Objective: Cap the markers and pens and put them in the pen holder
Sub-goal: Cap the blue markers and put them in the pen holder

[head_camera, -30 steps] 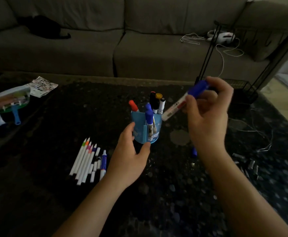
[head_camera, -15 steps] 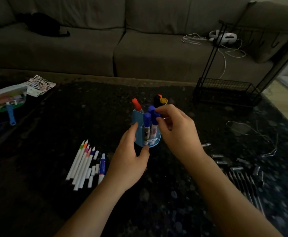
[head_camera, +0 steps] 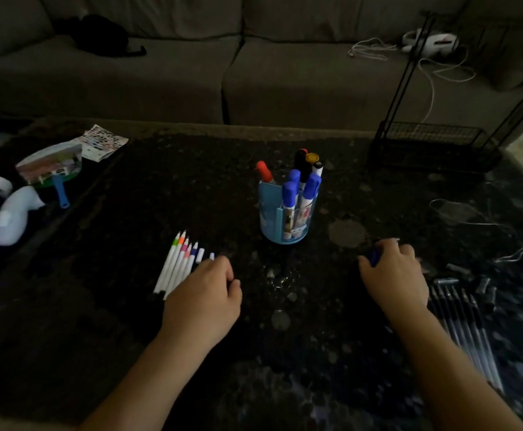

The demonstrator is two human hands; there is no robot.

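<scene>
A blue pen holder [head_camera: 288,227] stands mid-table with several capped markers in it, with red [head_camera: 264,172], blue [head_camera: 289,194], black and yellow caps. To its left lies a row of thin white pens [head_camera: 176,264] with uncapped coloured tips. My left hand [head_camera: 204,295] rests palm down over the right end of that row, fingers curled, hiding what is under it. My right hand [head_camera: 392,273] is on the table right of the holder, thumb and fingers closed around a small blue cap [head_camera: 373,256]. Black pens [head_camera: 462,318] and loose dark caps [head_camera: 485,286] lie further right.
The dark speckled table [head_camera: 285,337] runs up to a grey sofa [head_camera: 222,73]. At the left edge sit a white bottle [head_camera: 11,216], a plastic pack [head_camera: 51,164] and a printed sheet. A black wire rack [head_camera: 431,144] stands at the back right, with thin cables [head_camera: 477,219] nearby.
My right hand has dropped the blue marker into the holder and has moved down to the blue cap. My left hand has left the holder and gone left onto the white pens.
</scene>
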